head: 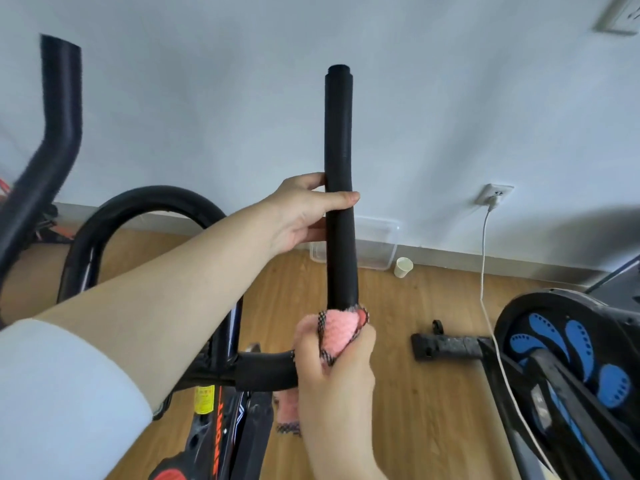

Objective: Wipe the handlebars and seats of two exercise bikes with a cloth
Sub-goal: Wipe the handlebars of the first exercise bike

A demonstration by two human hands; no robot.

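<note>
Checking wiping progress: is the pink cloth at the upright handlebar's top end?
No, the right hand holds the pink cloth around the handlebar low down, below the left hand.

A single wide-angle head camera looks forward and down from just behind the handlebar grip (338, 133), which stands very near, mid-frame. Beyond it the view takes in the wooden floor (433, 410) and the wall (450, 116) facing the person.

The black foam bar (338, 133) stands upright in the middle. A pink cloth (341, 329) with a dark checked edge is wrapped round its lower end, at the bend. Its twin bar (59, 116) rises at the left. The second bike (571, 351), black with blue marks, stands at the right.
</note>
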